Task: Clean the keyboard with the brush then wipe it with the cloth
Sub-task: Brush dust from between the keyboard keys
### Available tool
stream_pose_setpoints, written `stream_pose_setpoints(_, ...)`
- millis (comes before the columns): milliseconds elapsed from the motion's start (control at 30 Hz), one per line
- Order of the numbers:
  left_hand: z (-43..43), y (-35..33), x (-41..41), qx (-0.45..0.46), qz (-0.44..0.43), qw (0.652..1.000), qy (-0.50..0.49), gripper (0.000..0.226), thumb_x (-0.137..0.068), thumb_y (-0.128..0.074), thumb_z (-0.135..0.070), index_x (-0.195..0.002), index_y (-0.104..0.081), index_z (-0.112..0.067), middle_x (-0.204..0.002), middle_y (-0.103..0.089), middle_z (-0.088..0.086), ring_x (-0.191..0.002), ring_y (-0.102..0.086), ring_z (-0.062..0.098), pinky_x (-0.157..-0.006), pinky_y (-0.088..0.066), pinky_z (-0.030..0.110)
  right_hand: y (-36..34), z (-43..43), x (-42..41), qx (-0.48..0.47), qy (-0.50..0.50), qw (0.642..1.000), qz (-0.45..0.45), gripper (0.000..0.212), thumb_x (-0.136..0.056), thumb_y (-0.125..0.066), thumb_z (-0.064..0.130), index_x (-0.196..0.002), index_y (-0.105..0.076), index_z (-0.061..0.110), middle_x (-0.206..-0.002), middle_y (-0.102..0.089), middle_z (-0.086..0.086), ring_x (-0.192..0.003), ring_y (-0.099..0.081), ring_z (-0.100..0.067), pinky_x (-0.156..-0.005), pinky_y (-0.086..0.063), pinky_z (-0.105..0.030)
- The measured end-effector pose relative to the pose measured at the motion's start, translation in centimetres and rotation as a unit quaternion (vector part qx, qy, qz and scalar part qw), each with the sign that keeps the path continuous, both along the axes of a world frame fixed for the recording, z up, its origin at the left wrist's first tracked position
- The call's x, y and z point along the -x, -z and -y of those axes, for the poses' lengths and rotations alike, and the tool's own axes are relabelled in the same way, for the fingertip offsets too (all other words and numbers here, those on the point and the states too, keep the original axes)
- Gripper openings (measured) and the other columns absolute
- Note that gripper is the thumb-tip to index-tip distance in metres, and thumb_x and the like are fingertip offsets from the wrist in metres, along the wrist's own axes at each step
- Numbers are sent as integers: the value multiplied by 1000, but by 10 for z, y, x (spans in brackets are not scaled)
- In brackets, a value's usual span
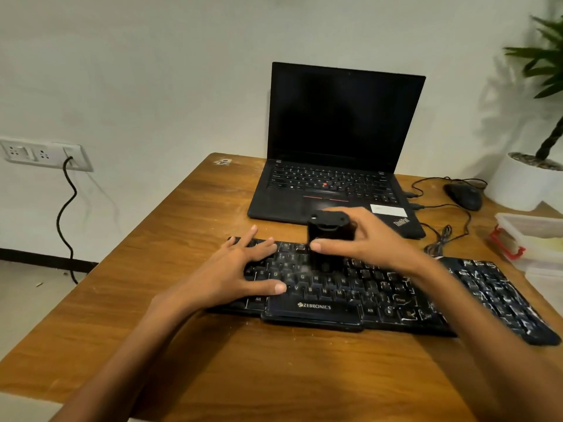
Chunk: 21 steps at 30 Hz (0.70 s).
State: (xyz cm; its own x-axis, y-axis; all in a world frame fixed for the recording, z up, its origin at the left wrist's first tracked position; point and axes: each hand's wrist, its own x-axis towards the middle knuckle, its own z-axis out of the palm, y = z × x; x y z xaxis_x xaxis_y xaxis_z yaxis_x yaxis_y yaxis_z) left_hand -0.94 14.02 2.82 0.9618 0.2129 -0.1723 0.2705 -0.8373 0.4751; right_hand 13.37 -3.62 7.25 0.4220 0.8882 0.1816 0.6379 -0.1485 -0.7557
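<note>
The right hand [370,239] grasps the black brush [330,239] upright on the keyboard [320,307] (near the table's front edge); the left hand [240,269] lies flat, fingers released, on the keys.

An open laptop [335,166] stood mid-counter [182,223]; mouse [464,194], plant pot [524,181] and plastic containers [530,236] lay to its right.

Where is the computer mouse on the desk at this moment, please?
In the head view, the mouse sits at the far right of the table, right of the open laptop and just in front of the white plant pot.
</note>
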Motion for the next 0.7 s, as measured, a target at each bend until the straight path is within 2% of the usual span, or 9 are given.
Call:
stream_pose_setpoints(67, 0, -1, -1, 8, -5, 1000, 0, 97, -53, -44, -78, -140, -16, -46, -149, 17, -14, -142, 9, 25, -112, -8, 52, -8, 8, -11, 17, 18, 1000, 10, 25, -74, -70, 32, -97, -62, 25, -91, -66, 7, -79, -62, 0, -64, -47, -8)
stream_pose_setpoints(133, 1, -3, 0, 17, 1, 1000, 4, 93, -58, -49, -73, -141, -17, -45, -148, 16, -15, -141, 11, 22, -112, -6, 50, -10, -1, -6, -8, 13, 1000, 20, 25, -73, -70, 33, -96, -62, 25, -88, -66, 10, -81, -62, -1, -68, -47, -10)
stream_pose_setpoints(233, 5, -8, 1, 6, 21, 1000, 23, 81, -74, -55, -59, -142, -17, -39, -133, 17, -23, -128, 18, 2, -113, 0, 39, 1, -24, 12, -57, -36, 998, -4, 20, -76, -69, 28, -94, -61, 31, -87, -66, 14, -85, -63, -2, -73, -48, -15)
stream_pose_setpoints(300, 4, -8, 2, 11, 29, 999, 27, 78, -77, -55, -55, -142, -16, -38, -128, 17, -24, -125, 18, 0, -113, 1, 37, 8, -23, 14, -63, -38, 997, -22, 19, -75, -72, 31, -90, -60, 33, -84, -66, 16, -83, -63, -2, -71, -48, -16)
stream_pose_setpoints(400, 3, -9, 1, 15, 24, 999, 31, 80, -75, -55, -57, -142, -16, -40, -125, 18, -27, -125, 19, 0, -113, 1, 38, 6, 2, -3, -35, 8, 999, -29, 32, -64, -74, 46, -87, -61, 27, -79, -68, 16, -76, -64, -3, -65, -50, -14)
stream_pose_setpoints(467, 4, -8, 1, 15, 20, 999, 31, 80, -75, -55, -57, -143, -16, -39, -126, 18, -26, -119, 20, -2, -113, 2, 37, 0, 17, -12, -17, 20, 999, -25, 32, -64, -77, 40, -85, -61, 22, -72, -68, 12, -69, -62, 1, -59, -46, -9)
stream_pose_setpoints(533, 4, -8, 1, 22, 16, 999, 27, 83, -72, -55, -59, -143, -16, -39, -130, 18, -23, -127, 20, 3, -113, 2, 38, -7, 16, -14, -17, 9, 1000, -21, 22, -69, -70, 33, -85, -61, 22, -70, -66, 12, -64, -60, 4, -55, -43, -7)
stream_pose_setpoints(600, 3, -7, 1, 27, 13, 999, 23, 86, -68, -54, -63, -142, -16, -41, -136, 18, -21, -135, 16, 10, -113, 1, 40, -8, 0, -10, -35, -10, 999, -5, 26, -70, -73, 38, -89, -62, 26, -79, -68, 15, -73, -62, 4, -63, -47, -10)
stream_pose_setpoints(700, 5, -9, 2, 25, 20, 999, 29, 79, -75, -56, -56, -141, -16, -40, -125, 19, -29, -124, 20, 0, -113, 2, 35, 0, -29, 2, -55, -19, 998, -10, 28, -70, -73, 41, -94, -62, 32, -90, -68, 16, -87, -63, -1, -75, -50, -16)
